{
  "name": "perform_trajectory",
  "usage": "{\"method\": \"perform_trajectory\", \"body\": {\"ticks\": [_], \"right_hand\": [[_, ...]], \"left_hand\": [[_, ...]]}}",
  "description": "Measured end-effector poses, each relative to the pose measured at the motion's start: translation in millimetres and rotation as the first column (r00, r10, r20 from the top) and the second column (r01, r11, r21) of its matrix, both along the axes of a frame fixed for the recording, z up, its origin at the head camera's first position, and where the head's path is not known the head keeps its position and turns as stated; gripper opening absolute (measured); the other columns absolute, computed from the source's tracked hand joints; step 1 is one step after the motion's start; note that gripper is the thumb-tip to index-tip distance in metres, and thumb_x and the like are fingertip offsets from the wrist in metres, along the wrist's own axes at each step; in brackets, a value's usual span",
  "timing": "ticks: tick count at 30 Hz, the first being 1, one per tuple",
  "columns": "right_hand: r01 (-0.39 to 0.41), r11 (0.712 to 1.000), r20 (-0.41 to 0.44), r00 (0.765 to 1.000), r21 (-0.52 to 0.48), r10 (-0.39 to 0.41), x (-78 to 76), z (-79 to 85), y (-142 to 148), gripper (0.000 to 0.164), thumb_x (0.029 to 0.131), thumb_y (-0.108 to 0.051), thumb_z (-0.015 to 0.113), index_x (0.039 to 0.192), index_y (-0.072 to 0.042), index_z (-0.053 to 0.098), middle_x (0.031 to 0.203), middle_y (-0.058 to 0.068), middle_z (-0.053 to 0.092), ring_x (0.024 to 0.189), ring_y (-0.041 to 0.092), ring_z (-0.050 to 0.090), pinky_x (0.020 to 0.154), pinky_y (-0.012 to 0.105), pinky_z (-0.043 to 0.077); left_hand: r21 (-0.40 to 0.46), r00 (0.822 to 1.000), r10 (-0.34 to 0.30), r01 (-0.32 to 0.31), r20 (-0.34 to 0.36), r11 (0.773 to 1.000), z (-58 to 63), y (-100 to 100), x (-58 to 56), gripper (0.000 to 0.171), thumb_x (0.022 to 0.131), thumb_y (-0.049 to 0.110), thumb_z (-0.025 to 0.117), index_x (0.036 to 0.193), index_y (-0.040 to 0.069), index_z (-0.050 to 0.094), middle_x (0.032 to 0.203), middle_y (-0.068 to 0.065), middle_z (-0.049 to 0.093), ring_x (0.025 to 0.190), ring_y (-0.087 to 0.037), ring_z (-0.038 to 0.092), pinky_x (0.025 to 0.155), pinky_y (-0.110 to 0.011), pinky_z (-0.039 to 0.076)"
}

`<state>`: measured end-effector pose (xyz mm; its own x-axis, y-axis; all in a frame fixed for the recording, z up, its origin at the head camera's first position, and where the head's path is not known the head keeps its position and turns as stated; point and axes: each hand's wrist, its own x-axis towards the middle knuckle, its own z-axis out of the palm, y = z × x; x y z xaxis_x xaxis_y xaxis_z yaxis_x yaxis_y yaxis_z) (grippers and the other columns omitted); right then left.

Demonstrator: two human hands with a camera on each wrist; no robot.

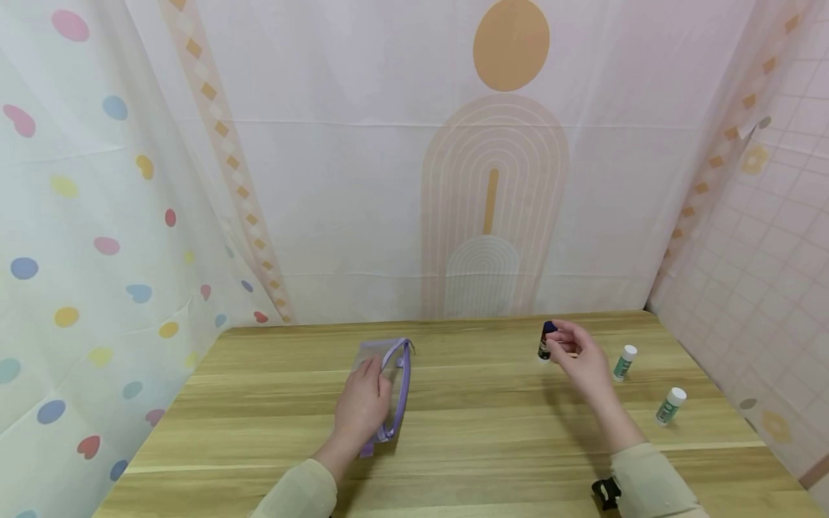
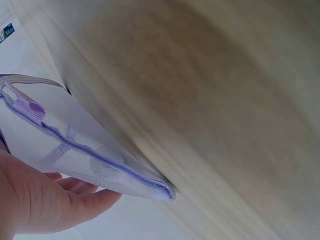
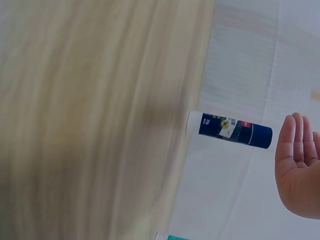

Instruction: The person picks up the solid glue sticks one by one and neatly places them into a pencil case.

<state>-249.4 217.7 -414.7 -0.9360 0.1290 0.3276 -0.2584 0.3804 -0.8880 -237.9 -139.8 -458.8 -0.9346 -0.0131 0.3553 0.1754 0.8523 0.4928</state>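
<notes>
My left hand [image 1: 361, 403] grips a see-through mesh zip pouch [image 1: 404, 388] with purple edging, left of the table's middle. Close up in the left wrist view, the pouch [image 2: 82, 132] stands on edge against the tabletop, with the thumb along its near side. A dark blue glue stick [image 1: 544, 345] with a white base stands upright near the back of the table. Beside its top is my right hand [image 1: 586, 360]. From the right wrist, the fingers [image 3: 286, 142] look straight and apart from the glue stick [image 3: 235, 131], with nothing held.
Two green-and-white glue sticks stand to the right of my right hand, one farther back [image 1: 624, 363] and one nearer [image 1: 671, 406]. Patterned curtains [image 1: 350, 216] enclose the wooden table [image 1: 479, 446] at the back and sides. A black device [image 1: 606, 493] sits by the right cuff.
</notes>
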Motion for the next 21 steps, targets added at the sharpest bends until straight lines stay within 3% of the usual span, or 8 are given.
{"method": "perform_trajectory", "body": {"ticks": [7,21], "right_hand": [[0.073,0.996,-0.093,0.993,0.051,-0.068,-4.3,-6.7,6,0.038,0.093,-0.001,0.064,0.129,0.007,0.057,0.111,0.025,0.067,0.086,-0.007,0.054,0.077,0.007,0.045],[0.14,0.988,-0.016,0.99,0.072,-0.139,-13.3,-12.0,17,0.041,0.094,-0.006,0.064,0.133,0.004,0.054,0.121,0.024,0.064,0.092,-0.001,0.055,0.078,0.005,0.043]], "left_hand": [[0.002,1.0,-0.002,0.002,-0.004,1.0,0.0,0,0.1,0.046,0.097,0.015,0.042,0.137,-0.005,0.053,0.137,-0.029,0.052,0.123,-0.048,0.052,0.098,-0.06,0.046],[0.006,1.0,-0.008,0.008,0.004,1.0,2.4,1,1.4,0.046,0.098,0.014,0.044,0.138,-0.007,0.052,0.138,-0.029,0.052,0.125,-0.048,0.05,0.101,-0.058,0.044]]}}
